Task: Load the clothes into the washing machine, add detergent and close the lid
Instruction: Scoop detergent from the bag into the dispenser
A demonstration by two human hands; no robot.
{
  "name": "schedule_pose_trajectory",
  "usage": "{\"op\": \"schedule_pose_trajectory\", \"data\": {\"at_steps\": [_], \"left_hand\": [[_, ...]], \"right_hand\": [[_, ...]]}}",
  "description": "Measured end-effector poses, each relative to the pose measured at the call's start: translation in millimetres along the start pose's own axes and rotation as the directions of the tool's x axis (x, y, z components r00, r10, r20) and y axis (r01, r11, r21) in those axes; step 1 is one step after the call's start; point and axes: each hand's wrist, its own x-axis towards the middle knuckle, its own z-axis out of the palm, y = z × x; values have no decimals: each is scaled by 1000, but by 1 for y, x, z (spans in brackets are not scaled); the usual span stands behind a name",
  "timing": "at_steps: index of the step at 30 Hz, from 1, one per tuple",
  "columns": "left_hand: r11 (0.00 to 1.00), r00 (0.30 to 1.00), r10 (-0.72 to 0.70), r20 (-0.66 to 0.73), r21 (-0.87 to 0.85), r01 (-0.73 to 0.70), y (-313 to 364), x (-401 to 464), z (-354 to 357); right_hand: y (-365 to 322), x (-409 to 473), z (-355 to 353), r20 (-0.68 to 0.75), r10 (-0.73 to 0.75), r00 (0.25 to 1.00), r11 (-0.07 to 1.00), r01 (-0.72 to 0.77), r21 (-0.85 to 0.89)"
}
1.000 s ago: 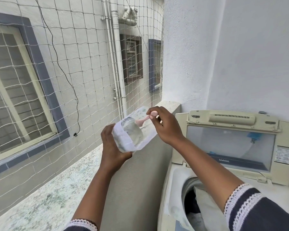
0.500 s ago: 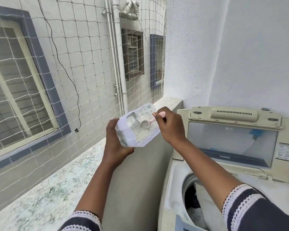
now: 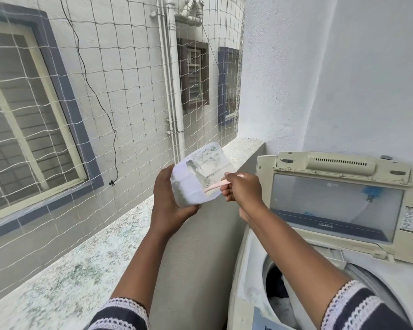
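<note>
White walls and a net (image 3: pixel 129 96) close in this small balcony, with a speckled ledge (image 3: pixel 76 270) on one side and the washer (image 3: pixel 248 270) on the other, its lid (image 3: pixel 339 203) up and clothes (image 3: pixel 279 303) already in the drum. Her left hand (image 3: pixel 169 206) is wrapped round a tipped tub (image 3: pixel 198 175) of soap powder held over the ledge, and her right hand (image 3: pixel 243 191) pinches a pink scoop (image 3: pixel 218 185) dipped inside. I think she is getting soap now; next she must lift the scoop level, carry it to the drum, tip it in, then shut the lid.
</note>
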Motion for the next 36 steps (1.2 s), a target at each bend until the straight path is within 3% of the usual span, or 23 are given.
{"op": "schedule_pose_trajectory", "data": {"at_steps": [4, 9, 12, 18, 30, 36], "left_hand": [[995, 1000, -16, 5, 99, 15, -9, 10, 1], [995, 995, -6, -96, 100, 15, 7, 8, -6], [979, 984, -118, -136, 152, 139, 4, -1, -3], [934, 948, -315, -46, 163, 318, -9, -2, 0], [952, 951, -302, -65, 34, 305, -13, -3, 2], [958, 956, -277, -92, 49, 282, -8, -2, 1]], "right_hand": [[-8, 6, 1, -44, 74, 996, 989, -68, 133], [-28, 17, 7, -33, 35, 999, 985, -29, 172], [-38, 24, 13, -21, 13, 1000, 985, -10, 170], [-44, 35, 22, -11, 34, 999, 982, -32, 185], [-39, 52, 27, 8, 8, 1000, 995, -9, 98], [-42, 57, 29, 28, 27, 999, 991, -30, 130]]}}
